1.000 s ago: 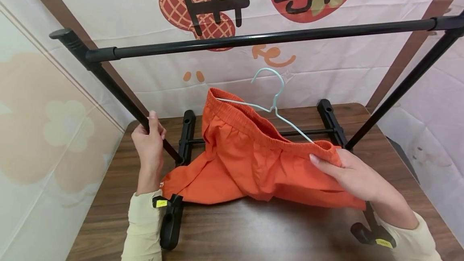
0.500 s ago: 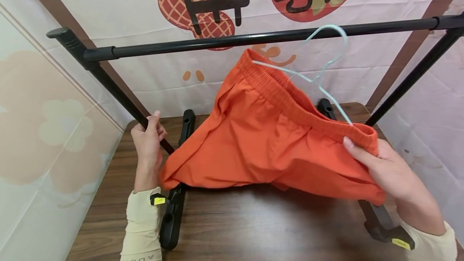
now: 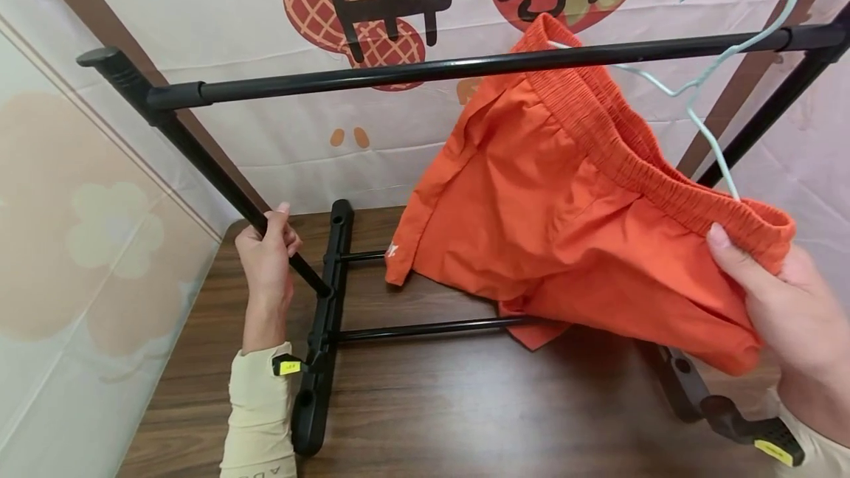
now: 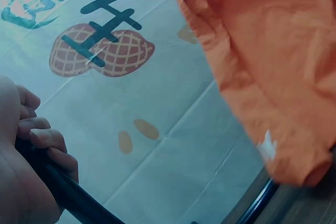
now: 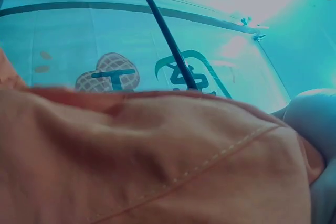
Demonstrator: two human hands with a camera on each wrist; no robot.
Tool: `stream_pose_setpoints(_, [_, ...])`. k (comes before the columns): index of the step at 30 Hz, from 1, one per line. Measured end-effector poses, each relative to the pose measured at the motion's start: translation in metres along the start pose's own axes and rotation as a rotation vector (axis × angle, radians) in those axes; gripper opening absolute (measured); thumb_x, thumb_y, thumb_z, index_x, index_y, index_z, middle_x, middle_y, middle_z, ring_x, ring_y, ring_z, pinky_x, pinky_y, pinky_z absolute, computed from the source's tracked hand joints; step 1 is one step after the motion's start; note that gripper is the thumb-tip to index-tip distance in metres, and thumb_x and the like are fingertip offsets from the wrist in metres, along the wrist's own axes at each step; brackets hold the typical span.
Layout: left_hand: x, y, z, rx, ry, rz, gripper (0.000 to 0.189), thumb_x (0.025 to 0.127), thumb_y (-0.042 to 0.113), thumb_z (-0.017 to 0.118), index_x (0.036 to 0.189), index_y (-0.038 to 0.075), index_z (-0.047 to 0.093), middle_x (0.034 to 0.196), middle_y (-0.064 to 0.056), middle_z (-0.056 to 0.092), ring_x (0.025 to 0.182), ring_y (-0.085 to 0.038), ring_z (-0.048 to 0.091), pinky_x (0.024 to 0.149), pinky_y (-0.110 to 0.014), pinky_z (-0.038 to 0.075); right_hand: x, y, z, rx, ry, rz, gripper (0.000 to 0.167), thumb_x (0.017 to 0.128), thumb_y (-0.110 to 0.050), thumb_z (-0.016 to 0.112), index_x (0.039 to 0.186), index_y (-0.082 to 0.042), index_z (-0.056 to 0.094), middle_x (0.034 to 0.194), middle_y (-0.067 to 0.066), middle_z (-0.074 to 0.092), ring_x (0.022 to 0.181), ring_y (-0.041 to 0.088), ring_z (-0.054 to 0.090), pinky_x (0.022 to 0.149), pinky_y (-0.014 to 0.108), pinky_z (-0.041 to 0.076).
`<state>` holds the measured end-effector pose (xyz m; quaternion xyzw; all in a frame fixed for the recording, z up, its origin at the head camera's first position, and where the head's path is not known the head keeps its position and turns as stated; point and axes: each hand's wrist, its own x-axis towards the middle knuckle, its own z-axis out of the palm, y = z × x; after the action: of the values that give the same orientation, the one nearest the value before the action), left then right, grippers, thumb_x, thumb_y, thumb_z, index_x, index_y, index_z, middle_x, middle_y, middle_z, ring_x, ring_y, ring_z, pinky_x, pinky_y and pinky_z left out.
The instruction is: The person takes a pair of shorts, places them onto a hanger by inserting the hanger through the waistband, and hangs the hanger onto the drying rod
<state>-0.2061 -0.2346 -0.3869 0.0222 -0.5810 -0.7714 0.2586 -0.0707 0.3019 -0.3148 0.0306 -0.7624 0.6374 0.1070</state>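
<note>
Orange shorts (image 3: 571, 190) with a gathered elastic waistband hang tilted from a light blue hanger (image 3: 705, 80). My right hand (image 3: 790, 301) pinches the waistband's right end, thumb in front and fingers behind the cloth. The hanger's hook stands above and overlaps the rack's black top bar (image 3: 425, 76) in the head view; its lower part is hidden inside the waistband. My left hand (image 3: 268, 257) grips the rack's left upright (image 3: 212, 168). In the left wrist view, the shorts' leg (image 4: 273, 103) with a small white mark hangs apart from that hand.
The black rack stands on a brown wooden table (image 3: 438, 404). Its left foot (image 3: 325, 330) and lower crossbar (image 3: 425, 329) lie ahead of me. A printed cloth backdrop (image 3: 279, 146) closes off the back and sides.
My right hand has lifted the shorts and hanger up and to the right, from low over the table to the top bar's height. The left hand keeps its grip on the upright.
</note>
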Motion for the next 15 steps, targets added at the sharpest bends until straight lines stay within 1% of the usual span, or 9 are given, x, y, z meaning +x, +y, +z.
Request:
stream_pose_setpoints(3, [0.001,0.001,0.0,-0.002,0.003,0.003,0.054,0.103,0.02,0.068,0.06,0.013,0.037,0.051,0.007,0.031,0.044,-0.007,0.032,0.05,-0.02,0.024,0.001,-0.006,-0.002,-0.159,0.063,0.042,0.023,0.11,-0.018,0.051,0.127,-0.031,0.06,0.104,-0.022,0.069,0.087,-0.004,0.065,0.07,0.01,0.049])
stream_pose_setpoints(4, [0.001,0.001,0.001,-0.003,0.004,0.003,0.054,0.103,0.02,0.068,0.06,0.013,0.037,0.051,0.007,0.032,0.045,-0.007,0.032,0.05,-0.02,0.024,0.001,-0.007,-0.002,-0.199,0.082,0.055,0.022,0.11,-0.02,0.051,0.126,-0.033,0.06,0.103,-0.023,0.069,0.085,-0.005,0.064,0.069,0.01,0.05])
stream_pose_setpoints(5, [0.001,0.001,0.001,-0.003,0.003,0.003,0.054,0.103,0.02,0.068,0.06,0.012,0.037,0.051,0.007,0.032,0.045,-0.007,0.032,0.05,-0.02,0.024,0.002,-0.009,-0.003,-0.23,0.094,0.085,0.021,0.11,-0.023,0.051,0.125,-0.036,0.058,0.102,-0.025,0.067,0.084,-0.005,0.064,0.068,0.011,0.051])
stream_pose_setpoints(7, [0.001,0.001,0.001,-0.007,0.0,0.001,0.054,0.103,0.02,0.068,0.06,0.012,0.037,0.051,0.007,0.031,0.045,-0.007,0.032,0.051,-0.02,0.024,0.004,-0.01,-0.003,-0.3,0.122,0.124,0.021,0.111,-0.027,0.049,0.126,-0.041,0.053,0.103,-0.028,0.063,0.084,-0.007,0.062,0.067,0.01,0.051])
stream_pose_setpoints(9, [0.001,0.001,0.0,-0.012,0.001,-0.004,0.054,0.102,0.02,0.069,0.06,0.012,0.036,0.052,0.006,0.031,0.045,-0.007,0.032,0.051,-0.02,0.024,0.006,-0.01,-0.004,-0.299,0.137,0.171,0.02,0.111,-0.032,0.049,0.128,-0.042,0.05,0.105,-0.027,0.059,0.086,-0.007,0.06,0.067,0.01,0.052])
stream_pose_setpoints(11, [0.0,0.001,-0.001,-0.008,0.007,-0.008,0.055,0.102,0.021,0.07,0.06,0.012,0.036,0.052,0.006,0.031,0.045,-0.007,0.032,0.05,-0.019,0.025,0.008,-0.009,-0.004,-0.243,0.156,0.187,0.021,0.11,-0.033,0.051,0.131,-0.04,0.049,0.108,-0.025,0.058,0.09,-0.005,0.059,0.068,0.008,0.051])
stream_pose_setpoints(12, [0.0,0.0,-0.002,-0.007,0.012,-0.011,0.055,0.102,0.021,0.07,0.06,0.011,0.036,0.052,0.006,0.031,0.045,-0.008,0.032,0.05,-0.019,0.025,0.01,-0.009,-0.004,-0.211,0.172,0.179,0.022,0.11,-0.032,0.052,0.132,-0.038,0.049,0.11,-0.023,0.057,0.091,-0.005,0.058,0.069,0.007,0.051])
stream_pose_setpoints(14, [0.0,0.0,-0.002,0.006,0.016,-0.013,0.055,0.102,0.022,0.071,0.06,0.011,0.037,0.052,0.006,0.032,0.045,-0.008,0.033,0.05,-0.019,0.026,0.012,-0.008,-0.003,-0.104,0.199,0.162,0.024,0.109,-0.031,0.054,0.133,-0.034,0.051,0.112,-0.019,0.058,0.094,-0.003,0.058,0.07,0.006,0.051])
stream_pose_setpoints(15, [0.0,-0.001,-0.002,0.012,0.015,-0.014,0.055,0.102,0.023,0.071,0.06,0.011,0.037,0.052,0.007,0.032,0.046,-0.008,0.033,0.05,-0.018,0.027,0.013,-0.007,-0.002,-0.072,0.219,0.14,0.026,0.109,-0.029,0.055,0.134,-0.031,0.051,0.114,-0.018,0.059,0.095,-0.003,0.058,0.071,0.005,0.051])
